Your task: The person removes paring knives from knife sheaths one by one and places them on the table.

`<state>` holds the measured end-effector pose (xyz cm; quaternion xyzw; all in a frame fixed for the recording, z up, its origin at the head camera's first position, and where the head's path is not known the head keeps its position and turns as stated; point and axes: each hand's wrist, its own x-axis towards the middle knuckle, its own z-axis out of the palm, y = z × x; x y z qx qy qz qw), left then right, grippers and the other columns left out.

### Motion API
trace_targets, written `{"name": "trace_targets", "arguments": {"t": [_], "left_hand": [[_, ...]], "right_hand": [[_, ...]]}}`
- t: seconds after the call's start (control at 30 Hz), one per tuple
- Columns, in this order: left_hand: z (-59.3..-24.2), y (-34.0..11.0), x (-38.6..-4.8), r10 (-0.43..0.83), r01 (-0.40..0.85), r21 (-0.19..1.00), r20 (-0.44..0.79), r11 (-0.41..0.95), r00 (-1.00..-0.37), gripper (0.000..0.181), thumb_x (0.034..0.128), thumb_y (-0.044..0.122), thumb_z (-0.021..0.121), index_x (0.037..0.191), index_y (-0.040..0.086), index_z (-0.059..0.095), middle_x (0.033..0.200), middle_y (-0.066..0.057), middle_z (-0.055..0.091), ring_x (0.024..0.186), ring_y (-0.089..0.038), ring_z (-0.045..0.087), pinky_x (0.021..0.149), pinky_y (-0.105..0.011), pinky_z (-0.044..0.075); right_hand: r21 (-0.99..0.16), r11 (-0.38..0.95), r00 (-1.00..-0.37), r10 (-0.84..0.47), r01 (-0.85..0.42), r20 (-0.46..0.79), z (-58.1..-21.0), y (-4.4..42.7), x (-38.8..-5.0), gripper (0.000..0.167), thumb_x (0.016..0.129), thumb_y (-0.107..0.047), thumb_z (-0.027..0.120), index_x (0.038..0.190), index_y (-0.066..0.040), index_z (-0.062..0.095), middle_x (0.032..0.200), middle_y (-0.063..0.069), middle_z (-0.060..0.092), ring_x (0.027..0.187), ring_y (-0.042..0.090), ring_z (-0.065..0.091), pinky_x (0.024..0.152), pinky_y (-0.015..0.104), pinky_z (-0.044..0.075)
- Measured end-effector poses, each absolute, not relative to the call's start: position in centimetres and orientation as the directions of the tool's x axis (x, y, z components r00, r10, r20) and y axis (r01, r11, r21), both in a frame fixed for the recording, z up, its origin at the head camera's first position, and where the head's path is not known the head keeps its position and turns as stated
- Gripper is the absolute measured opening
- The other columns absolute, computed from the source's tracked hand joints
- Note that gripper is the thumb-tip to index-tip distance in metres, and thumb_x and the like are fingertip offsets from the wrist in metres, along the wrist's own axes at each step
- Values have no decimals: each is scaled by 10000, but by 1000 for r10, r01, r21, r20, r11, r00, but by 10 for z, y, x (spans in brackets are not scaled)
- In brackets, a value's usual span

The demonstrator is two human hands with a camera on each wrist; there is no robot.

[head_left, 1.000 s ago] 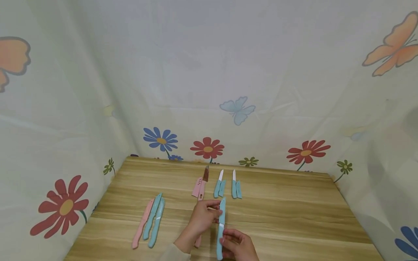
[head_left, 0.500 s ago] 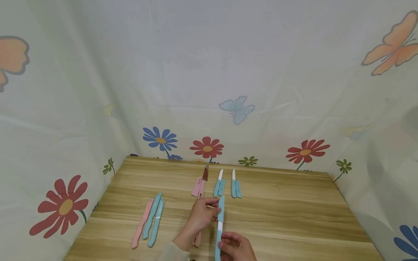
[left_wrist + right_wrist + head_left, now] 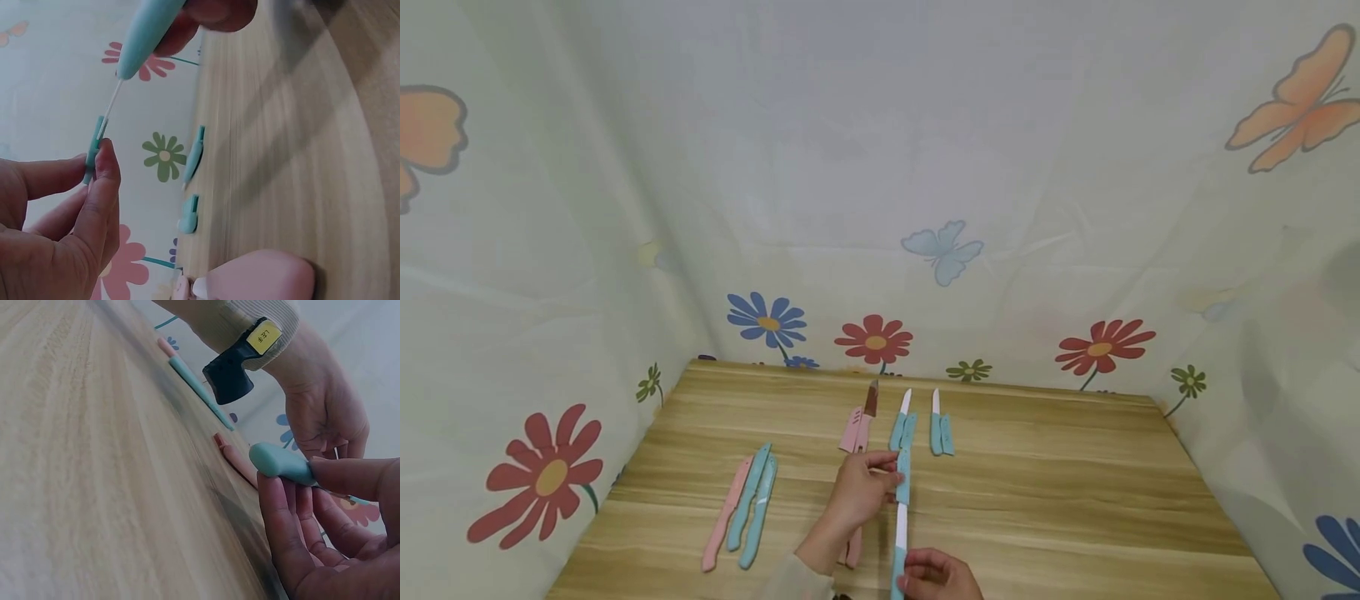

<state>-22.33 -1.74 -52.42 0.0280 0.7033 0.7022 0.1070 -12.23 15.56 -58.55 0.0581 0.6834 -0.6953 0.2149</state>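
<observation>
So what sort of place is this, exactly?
Probably a makeshift booth: a wood-grain tabletop enclosed on three sides by sheeting printed with flowers and butterflies, with paring knives laid out.

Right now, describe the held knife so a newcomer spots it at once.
Find the wooden table, then look over its near middle. The right hand grips the knife by its turquoise handle; the left hand pinches its turquoise sheath. Unlike the knives lying nearby, it is held up, with white blade showing between sheath and handle.
</observation>
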Motion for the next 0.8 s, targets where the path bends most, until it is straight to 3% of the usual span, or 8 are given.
{"name": "trace_targets", "arguments": {"t": [0.23, 0.47, 0.8], "left_hand": [[-513, -22, -225, 169, -102, 995, -97, -20, -981, 350, 924, -60, 675, 1268, -128, 656, 1004, -124, 637, 802, -114, 661, 677, -305, 648], [-508, -25, -226, 172, -102, 995, -96, -22, -980, 353, 934, -48, 677, 1277, -126, 651, 1019, -144, 638, 809, -126, 659, 695, -336, 656], [-520, -29, -229, 153, -108, 994, -103, -26, -983, 357, 919, -30, 709, 1272, -81, 676, 1028, -132, 640, 799, -130, 670, 697, -341, 658]], "right_hand": [[-929, 10, -902, -238, 369, -361, -595, 157, -121, 448, 848, -114, 805, 1161, 162, 642, 876, -17, 721, 840, 102, 673, 729, 220, 574], [-924, 18, -898, -230, 381, -375, -592, 157, -121, 371, 846, -110, 805, 1118, 112, 687, 878, -20, 724, 840, 102, 674, 736, 223, 574], [-929, 19, -902, -232, 371, -365, -590, 158, -121, 421, 829, -108, 815, 1123, 152, 662, 859, -23, 719, 827, 97, 671, 726, 210, 568]]}}
